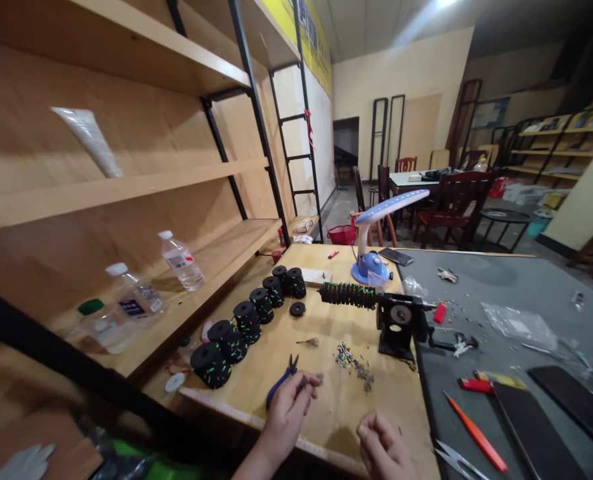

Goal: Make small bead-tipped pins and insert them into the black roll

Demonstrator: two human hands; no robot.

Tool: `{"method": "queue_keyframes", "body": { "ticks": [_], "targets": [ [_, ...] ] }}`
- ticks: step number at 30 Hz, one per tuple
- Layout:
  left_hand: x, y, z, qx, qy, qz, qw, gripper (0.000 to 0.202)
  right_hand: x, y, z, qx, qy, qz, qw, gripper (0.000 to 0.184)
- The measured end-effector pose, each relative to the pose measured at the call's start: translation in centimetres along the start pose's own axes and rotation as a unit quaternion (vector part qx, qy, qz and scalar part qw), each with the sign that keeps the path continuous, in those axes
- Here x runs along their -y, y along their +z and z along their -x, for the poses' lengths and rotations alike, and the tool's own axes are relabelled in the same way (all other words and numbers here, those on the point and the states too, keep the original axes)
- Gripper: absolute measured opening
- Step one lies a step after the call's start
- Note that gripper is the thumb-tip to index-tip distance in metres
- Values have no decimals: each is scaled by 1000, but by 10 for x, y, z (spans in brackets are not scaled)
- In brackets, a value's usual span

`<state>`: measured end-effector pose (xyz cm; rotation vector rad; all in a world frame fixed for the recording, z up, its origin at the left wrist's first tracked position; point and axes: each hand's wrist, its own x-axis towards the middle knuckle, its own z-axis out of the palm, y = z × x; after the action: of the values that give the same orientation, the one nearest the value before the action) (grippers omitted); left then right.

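My left hand (289,410) rests low on the wooden work board (326,333), fingers closed on blue-handled pliers (282,379) whose jaws point away from me. My right hand (383,445) is beside it, fingers curled in a loose fist; what they hold, if anything, is too small to see. A small heap of coloured beads (352,361) lies just beyond both hands. A black winding machine (399,323) with a bead-covered spindle (347,294) stands past the beads. A row of several black spools (249,317) runs diagonally along the left.
Water bottles (181,261) lie on the wooden shelf (141,327) at left. A blue desk lamp (376,230) stands at the board's far end. On the grey table (506,293) at right lie an orange tool (476,432), scissors (456,459), plastic bags and dark flat panels. Chairs and tables beyond.
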<state>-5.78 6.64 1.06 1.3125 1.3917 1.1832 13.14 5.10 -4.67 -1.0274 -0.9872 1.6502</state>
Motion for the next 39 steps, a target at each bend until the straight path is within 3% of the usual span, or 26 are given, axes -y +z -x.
{"method": "queue_keyframes", "body": {
  "ticks": [3,7,19,33,36,39],
  "targets": [
    [2,2,7,60,-24,41,997,35,3,5,-1,-10,20,-52,998,52],
    [-1,11,18,102,-45,36,993,36,7,9,2,-15,20,-35,999,50],
    [-9,28,17,88,-26,16,996,17,7,11,5,11,37,-3,999,51],
    [-16,16,26,63,-14,-20,998,23,-2,4,1,79,11,144,986,47],
    [-16,13,23,58,-28,-18,998,25,6,7,2,73,2,158,985,41],
    [-18,11,23,54,-33,-35,997,26,25,8,6,32,-58,208,976,33]
  ]
}}
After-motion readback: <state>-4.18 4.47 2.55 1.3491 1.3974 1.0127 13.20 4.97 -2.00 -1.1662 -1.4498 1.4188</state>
